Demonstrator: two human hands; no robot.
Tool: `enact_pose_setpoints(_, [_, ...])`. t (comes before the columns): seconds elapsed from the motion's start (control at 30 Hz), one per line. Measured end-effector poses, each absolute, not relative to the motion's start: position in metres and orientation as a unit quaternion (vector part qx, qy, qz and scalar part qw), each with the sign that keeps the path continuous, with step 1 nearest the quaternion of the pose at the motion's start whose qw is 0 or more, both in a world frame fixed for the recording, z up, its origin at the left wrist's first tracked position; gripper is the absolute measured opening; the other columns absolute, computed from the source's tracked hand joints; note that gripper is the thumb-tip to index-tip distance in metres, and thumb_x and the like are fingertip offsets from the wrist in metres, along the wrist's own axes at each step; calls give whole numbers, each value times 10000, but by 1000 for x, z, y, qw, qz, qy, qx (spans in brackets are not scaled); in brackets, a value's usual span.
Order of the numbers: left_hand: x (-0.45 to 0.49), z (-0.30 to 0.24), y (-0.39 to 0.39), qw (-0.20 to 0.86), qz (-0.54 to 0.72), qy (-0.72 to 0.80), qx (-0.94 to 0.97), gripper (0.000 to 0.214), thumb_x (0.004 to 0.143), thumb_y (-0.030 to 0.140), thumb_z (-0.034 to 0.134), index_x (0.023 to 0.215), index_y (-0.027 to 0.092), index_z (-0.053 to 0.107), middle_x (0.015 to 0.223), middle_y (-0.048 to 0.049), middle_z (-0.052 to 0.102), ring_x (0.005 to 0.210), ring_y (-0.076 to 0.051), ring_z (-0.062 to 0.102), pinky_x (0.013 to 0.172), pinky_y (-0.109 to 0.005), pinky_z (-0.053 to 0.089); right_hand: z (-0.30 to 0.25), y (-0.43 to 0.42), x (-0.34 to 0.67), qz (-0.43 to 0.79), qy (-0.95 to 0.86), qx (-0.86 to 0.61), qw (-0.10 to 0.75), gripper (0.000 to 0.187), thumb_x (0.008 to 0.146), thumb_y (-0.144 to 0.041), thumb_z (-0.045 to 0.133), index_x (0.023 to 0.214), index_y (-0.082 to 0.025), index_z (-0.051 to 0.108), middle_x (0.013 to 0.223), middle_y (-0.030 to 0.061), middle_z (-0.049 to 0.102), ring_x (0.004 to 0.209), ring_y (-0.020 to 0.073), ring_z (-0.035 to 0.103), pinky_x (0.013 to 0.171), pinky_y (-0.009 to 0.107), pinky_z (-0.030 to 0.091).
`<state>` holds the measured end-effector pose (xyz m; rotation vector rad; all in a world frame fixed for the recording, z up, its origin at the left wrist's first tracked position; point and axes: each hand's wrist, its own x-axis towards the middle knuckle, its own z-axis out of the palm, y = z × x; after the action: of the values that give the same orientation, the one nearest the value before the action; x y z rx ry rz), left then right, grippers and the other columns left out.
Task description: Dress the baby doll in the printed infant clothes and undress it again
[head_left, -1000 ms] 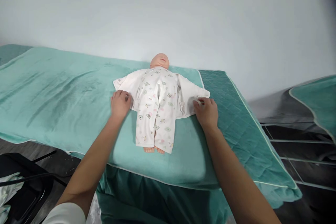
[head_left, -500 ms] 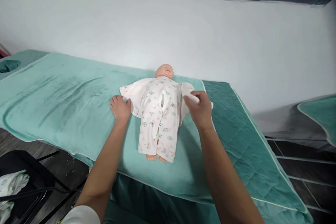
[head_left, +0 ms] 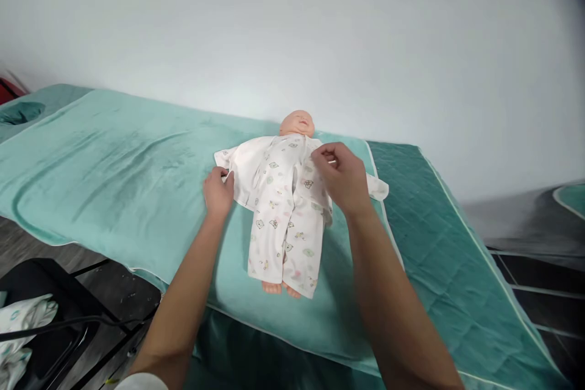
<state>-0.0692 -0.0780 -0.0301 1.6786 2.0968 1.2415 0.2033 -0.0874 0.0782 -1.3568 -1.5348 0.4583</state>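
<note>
A baby doll (head_left: 298, 122) lies face up, feet towards me, in white printed baby clothes (head_left: 270, 225). A white baby jacket (head_left: 249, 161) is spread at its sides, one sleeve (head_left: 378, 187) reaching out on the right. Its right front panel lies folded over the doll's chest. There my right hand (head_left: 342, 177) is closed, thumb and fingers pinching at the panel's edge, partly hidden by the hand. My left hand (head_left: 218, 192) is at the left edge of the jacket, thumb and fingertips drawn together on the cloth near the sleeve.
The doll rests on a light green sheet (head_left: 137, 164) over a padded bed; a darker quilted cover (head_left: 439, 244) lies to the right. A white wall (head_left: 274, 42) rises behind. At lower left stands a black chair (head_left: 59, 292) with folded cloths (head_left: 25, 323) on it.
My right hand has moved left over the doll's chest, bringing the jacket's right panel across. My left hand has drawn its fingers in at the left edge. The view has shifted slightly.
</note>
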Motion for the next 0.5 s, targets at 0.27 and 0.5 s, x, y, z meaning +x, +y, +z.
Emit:
enact_pose_setpoints(0.27, [-56, -18, -88, 207, 522, 607, 563, 172, 987, 394, 527, 936, 245, 458, 992, -33, 651, 1028, -187, 659, 926, -330, 549, 56, -47, 181, 100, -626, -674, 379, 328, 918, -410, 617, 710, -252, 418, 657, -24, 548, 610, 168, 455, 637, 323, 322])
enact_pose_setpoints(0.5, [11, 41, -107, 218, 455, 483, 715, 100, 1051, 331, 448, 976, 265, 459, 1132, -61, 698, 1231, -205, 661, 1002, -373, 570, 49, -47, 194, 180, -614, -641, 423, 332, 898, -437, 630, 690, -246, 456, 605, -50, 508, 598, 151, 449, 619, 301, 319])
